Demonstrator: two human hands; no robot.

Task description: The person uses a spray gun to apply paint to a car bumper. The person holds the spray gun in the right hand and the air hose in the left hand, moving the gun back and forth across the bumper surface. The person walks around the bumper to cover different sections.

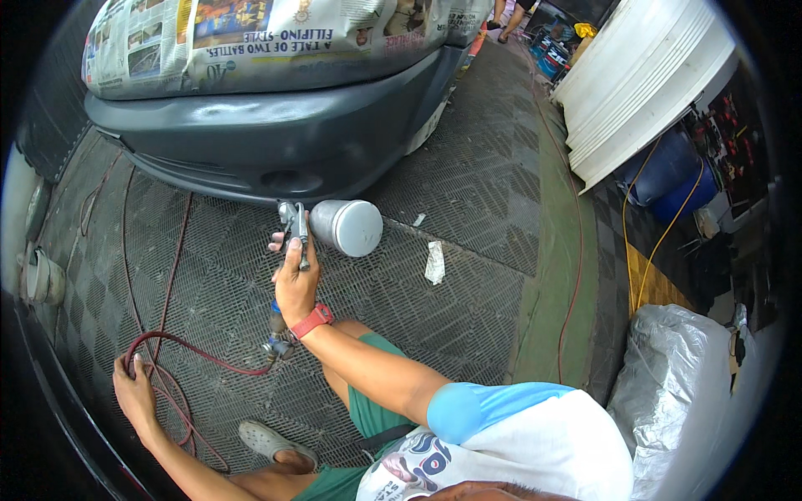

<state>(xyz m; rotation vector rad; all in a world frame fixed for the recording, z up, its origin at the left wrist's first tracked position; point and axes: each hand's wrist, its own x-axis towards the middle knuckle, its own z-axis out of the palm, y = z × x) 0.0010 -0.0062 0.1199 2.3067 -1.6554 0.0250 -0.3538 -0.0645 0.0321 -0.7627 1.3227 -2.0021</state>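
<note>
My right hand [296, 282], with a red watch on its wrist, grips a metal spray gun [297, 222]. A grey paint cup [357, 229] sticks out sideways from the gun. The gun is just below the lower edge of a dark grey car bumper [251, 125], near its round recess. Off to the left, my left hand [135, 394] has its fingers wrapped round a dark red air hose [196, 339]. The hose runs to a brass and blue fitting [277, 344] beneath my right wrist. Newspaper sheets [284, 63] cover the car above the bumper.
Loops of hose [171, 275] lie on the dark grid-patterned floor mat [393, 305]. A scrap of paper [434, 263] lies right of the cup. White panels [643, 79] lean at the right, with blue drums [668, 179] and a silver-covered bundle [664, 376] nearby.
</note>
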